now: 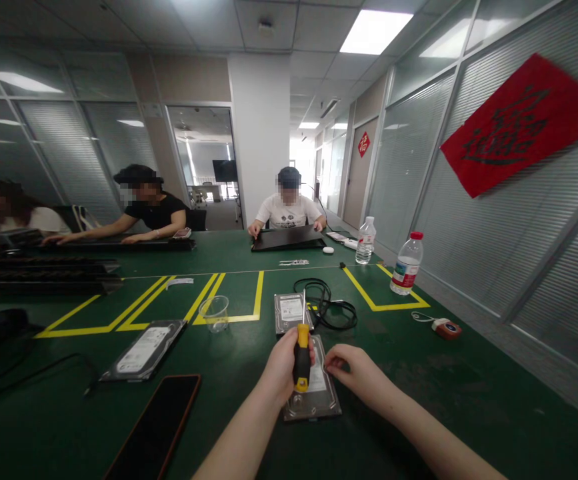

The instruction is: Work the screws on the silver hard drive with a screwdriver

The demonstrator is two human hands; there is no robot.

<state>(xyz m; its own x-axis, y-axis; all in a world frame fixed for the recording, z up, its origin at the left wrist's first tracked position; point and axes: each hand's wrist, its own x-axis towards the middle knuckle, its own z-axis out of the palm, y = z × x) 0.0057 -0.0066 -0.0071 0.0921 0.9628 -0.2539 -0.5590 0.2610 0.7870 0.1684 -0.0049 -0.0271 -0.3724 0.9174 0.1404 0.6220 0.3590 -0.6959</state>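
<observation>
My left hand (pixel 279 365) is closed around the black and yellow handle of a screwdriver (pixel 302 357). Its metal shaft points up and away from me. Under that hand a hard drive (pixel 316 405) lies on the green table, partly covered by the hand and tool. At the drive's right edge is my right hand (pixel 356 370), thumb and fingers pinched together; what they hold, if anything, is too small to make out. Just beyond the screwdriver lies a second hard drive (pixel 287 310), with a coiled black cable (pixel 326 312) beside it.
Left of my hands are a clear plastic cup (pixel 215 313), another hard drive (pixel 145 350) and a phone (pixel 156 427). Two water bottles (pixel 407 267) (pixel 365 243) stand at the right. Across the table, a person (pixel 289 210) handles a black panel (pixel 286 237); two more people sit at the left.
</observation>
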